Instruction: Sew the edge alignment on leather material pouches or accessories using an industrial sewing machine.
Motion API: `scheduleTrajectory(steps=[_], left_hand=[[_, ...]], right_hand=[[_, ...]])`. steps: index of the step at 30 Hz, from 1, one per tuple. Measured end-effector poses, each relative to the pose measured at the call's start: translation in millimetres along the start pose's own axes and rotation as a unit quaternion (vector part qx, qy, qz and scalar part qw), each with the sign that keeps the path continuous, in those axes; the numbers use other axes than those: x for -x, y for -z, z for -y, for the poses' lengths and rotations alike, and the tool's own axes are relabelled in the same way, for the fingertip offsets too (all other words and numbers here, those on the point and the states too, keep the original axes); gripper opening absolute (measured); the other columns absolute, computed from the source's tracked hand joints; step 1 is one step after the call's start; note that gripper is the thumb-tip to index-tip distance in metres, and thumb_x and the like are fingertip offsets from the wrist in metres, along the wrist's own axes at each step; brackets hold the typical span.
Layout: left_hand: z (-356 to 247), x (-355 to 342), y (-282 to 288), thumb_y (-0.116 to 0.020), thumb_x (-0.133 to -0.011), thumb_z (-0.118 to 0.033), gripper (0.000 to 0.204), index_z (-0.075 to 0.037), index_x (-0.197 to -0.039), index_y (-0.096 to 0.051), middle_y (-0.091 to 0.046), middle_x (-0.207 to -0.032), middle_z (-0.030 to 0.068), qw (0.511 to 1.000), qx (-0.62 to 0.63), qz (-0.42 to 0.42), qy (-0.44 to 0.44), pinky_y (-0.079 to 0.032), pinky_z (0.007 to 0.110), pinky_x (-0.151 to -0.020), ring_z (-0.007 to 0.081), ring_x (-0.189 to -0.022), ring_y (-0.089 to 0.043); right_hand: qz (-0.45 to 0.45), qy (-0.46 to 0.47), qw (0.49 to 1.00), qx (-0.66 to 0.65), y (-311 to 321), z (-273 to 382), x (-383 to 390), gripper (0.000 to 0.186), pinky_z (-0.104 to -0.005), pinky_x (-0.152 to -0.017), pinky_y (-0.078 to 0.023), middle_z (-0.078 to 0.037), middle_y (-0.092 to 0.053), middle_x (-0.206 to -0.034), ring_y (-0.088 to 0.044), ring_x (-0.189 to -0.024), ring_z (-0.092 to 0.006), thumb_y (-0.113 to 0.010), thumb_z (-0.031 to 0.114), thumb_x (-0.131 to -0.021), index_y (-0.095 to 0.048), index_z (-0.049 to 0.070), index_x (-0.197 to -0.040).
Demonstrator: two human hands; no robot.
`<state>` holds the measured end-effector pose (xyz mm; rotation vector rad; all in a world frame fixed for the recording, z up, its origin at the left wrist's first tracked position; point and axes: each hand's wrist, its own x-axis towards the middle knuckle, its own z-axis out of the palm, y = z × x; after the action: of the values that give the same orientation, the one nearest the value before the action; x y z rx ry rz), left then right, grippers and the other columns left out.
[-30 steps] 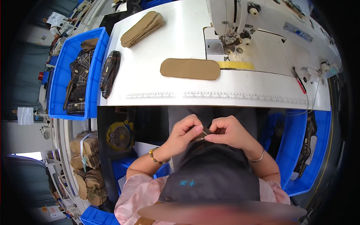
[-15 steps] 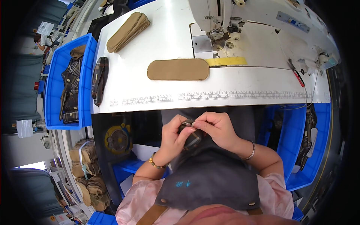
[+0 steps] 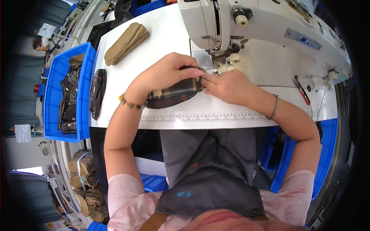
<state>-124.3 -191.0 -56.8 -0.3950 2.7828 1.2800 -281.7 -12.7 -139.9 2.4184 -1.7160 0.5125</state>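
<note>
Just in front of the sewing machine's (image 3: 219,50) needle area, a dark plaid fabric pouch (image 3: 173,94) with a rounded end is held over the white table. My left hand (image 3: 173,71) is closed on its upper edge, thumb along the right end. The fingers of my right hand (image 3: 227,86) are pressed together at that same right end, pinching it close to the left thumb. What lies between the fingertips is partly hidden. A small tan edge shows beside them.
A stack of tan oval fabric pieces (image 3: 126,44) lies at the far left of the table. Beside the left edge are another plaid piece (image 3: 97,94) and a blue bin (image 3: 84,96) of plaid pieces. Red-handled snips (image 3: 302,90) lie at right.
Both hands have moved up from my lap to the machine, bringing the plaid pouch along. The single tan oval piece at the table's middle no longer shows. My view has shifted slightly.
</note>
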Motion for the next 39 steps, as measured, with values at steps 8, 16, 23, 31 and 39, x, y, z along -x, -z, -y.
scheduleTrajectory(steps=[8,16,23,31,39], left_hand=[[26,-45,-18,-0.061,-0.1,-0.013,0.016,0.001,-0.104,-0.067,-0.068,-0.081,0.0037,0.995,0.059,0.042,0.064,-0.049,0.028,-0.072,0.0103,-0.074,-0.058],[35,-46,-22,-0.061,-0.101,-0.014,0.018,0.002,-0.102,-0.068,-0.069,-0.082,0.0049,1.0,0.002,0.02,0.009,-0.05,0.028,-0.074,0.01,-0.074,-0.057],[37,-46,-20,-0.061,-0.101,-0.016,0.02,0.002,-0.105,-0.069,-0.07,-0.087,0.001,0.992,0.109,0.037,0.053,-0.051,0.026,-0.075,0.0075,-0.077,-0.058],[40,-47,-22,-0.06,-0.102,-0.016,0.022,0.003,-0.108,-0.07,-0.07,-0.089,-0.0006,0.989,0.128,0.046,0.056,-0.051,0.024,-0.075,0.0054,-0.078,-0.058],[45,-48,-21,-0.062,-0.101,-0.017,0.023,0.004,-0.108,-0.069,-0.069,-0.087,-0.0016,0.99,0.129,0.043,0.039,-0.049,0.024,-0.075,0.0053,-0.078,-0.054]], right_hand=[[-0.038,-0.039,0.998,0.043,3,8,5,0.029,-0.0317,-0.052,-0.052,-0.009,-0.067,-0.103,-0.066,-0.065,-0.0191,-0.068,0.034,-0.09,-0.068,0.007,-0.101],[0.003,-0.052,0.999,0.004,9,5,3,0.02,-0.0355,-0.047,-0.049,-0.005,-0.063,-0.064,-0.066,-0.056,-0.0216,-0.064,0.023,-0.092,-0.063,0.004,-0.087],[-0.021,-0.037,0.999,0.012,-1,-1,-2,0.012,-0.0381,-0.046,-0.048,-0.006,-0.062,-0.062,-0.065,-0.054,-0.0231,-0.059,0.013,-0.087,-0.061,0.005,-0.079],[-0.133,0.026,0.99,0.048,-10,-17,-5,0.009,-0.0316,-0.048,-0.048,-0.002,-0.058,-0.065,-0.063,-0.057,-0.0165,-0.066,0.013,-0.074,-0.058,0.01,-0.072],[-0.247,0.042,0.959,0.131,-9,-7,-12,0.01,-0.0265,-0.049,-0.045,0.0,-0.049,-0.063,-0.057,-0.054,-0.0112,-0.066,0.012,-0.07,-0.056,0.009,-0.073]])
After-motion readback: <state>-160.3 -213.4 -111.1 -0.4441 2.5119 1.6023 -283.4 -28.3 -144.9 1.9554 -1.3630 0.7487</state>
